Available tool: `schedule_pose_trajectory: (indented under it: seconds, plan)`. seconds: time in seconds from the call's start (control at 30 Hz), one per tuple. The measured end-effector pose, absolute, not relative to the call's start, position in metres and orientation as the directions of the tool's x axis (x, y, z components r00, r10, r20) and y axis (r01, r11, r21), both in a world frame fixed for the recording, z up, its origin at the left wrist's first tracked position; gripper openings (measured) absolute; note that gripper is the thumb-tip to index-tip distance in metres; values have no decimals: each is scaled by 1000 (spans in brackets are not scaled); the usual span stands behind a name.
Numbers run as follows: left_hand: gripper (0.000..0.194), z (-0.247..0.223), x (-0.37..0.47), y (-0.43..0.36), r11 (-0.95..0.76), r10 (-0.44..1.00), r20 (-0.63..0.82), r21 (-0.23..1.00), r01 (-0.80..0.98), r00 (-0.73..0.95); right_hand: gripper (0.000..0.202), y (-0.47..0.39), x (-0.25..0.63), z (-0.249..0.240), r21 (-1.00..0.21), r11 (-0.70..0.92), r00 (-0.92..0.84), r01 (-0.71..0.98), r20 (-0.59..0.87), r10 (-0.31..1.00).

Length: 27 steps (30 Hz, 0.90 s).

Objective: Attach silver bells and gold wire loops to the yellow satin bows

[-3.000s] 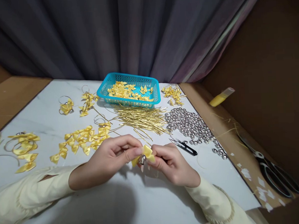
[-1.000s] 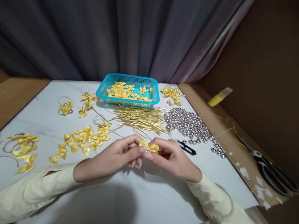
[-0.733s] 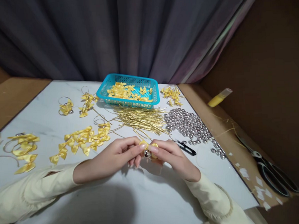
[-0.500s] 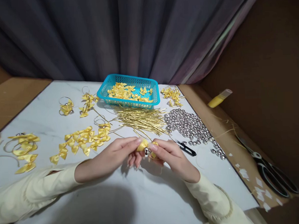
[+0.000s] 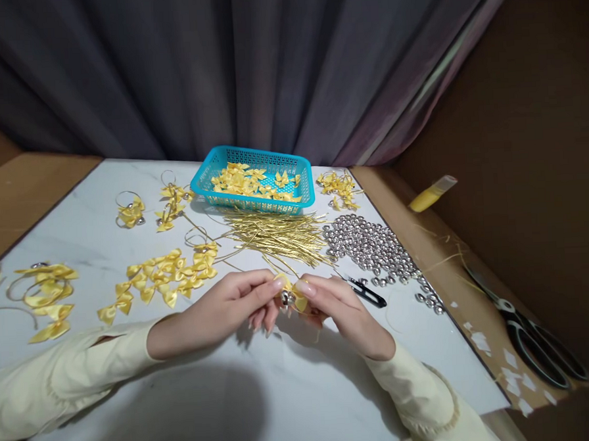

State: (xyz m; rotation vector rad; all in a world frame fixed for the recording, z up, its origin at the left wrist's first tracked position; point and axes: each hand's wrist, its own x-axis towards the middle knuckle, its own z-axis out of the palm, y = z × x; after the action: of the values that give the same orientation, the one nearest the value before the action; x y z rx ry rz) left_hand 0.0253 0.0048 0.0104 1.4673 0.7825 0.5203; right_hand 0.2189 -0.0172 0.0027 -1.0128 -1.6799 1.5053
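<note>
Pinching a yellow bow (image 5: 301, 302) between them, the left hand (image 5: 237, 306) and right hand (image 5: 343, 310) have their fingers closed on its two sides, above the white surface (image 5: 185, 397). A silver bell (image 5: 287, 298) sits at its middle. Gold wires (image 5: 278, 238) lie just beyond, near the blue basket (image 5: 303, 203).

1 yellow satin bow (image 5: 299, 300), pinched between the fingertips of both hands above the white tabletop; its loops are partly hidden by the fingers; 1 shiny silver bell (image 5: 287, 298) sits at its middle, facing the camera.
</note>
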Motion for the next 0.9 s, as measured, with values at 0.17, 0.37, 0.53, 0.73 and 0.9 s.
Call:
schedule_pose_trajectory:
  seconds: [0.17, 0.37, 0.53, 0.73, 0.9]
  plan:
    - [28, 8, 25, 5, -56, 810, -80, 976, 212, 581, 39, -19, 217, 6, -969, 154, -426, 195, 58, 903]
    - [31, -1, 18, -4, -729, 684, 549, 546, 414, 481, 35, -23, 210, 3, -837, 372, -234, 400, 299, 925]
    - [41, -8, 19, -9, -780, 618, 561, 525, 340, 551, 27, -23, 207, -2, -767, 486, -332, 419, 369, 868]
    - [37, 3, 25, -8, -200, 900, 41, 923, 329, 433, 17, -23, 211, -3, -754, 509, -427, 415, 332, 841]
    - [25, 11, 26, -2, 41, 875, -137, 977, 211, 464, 15, -24, 209, -5, -730, 505, -474, 461, 278, 835]
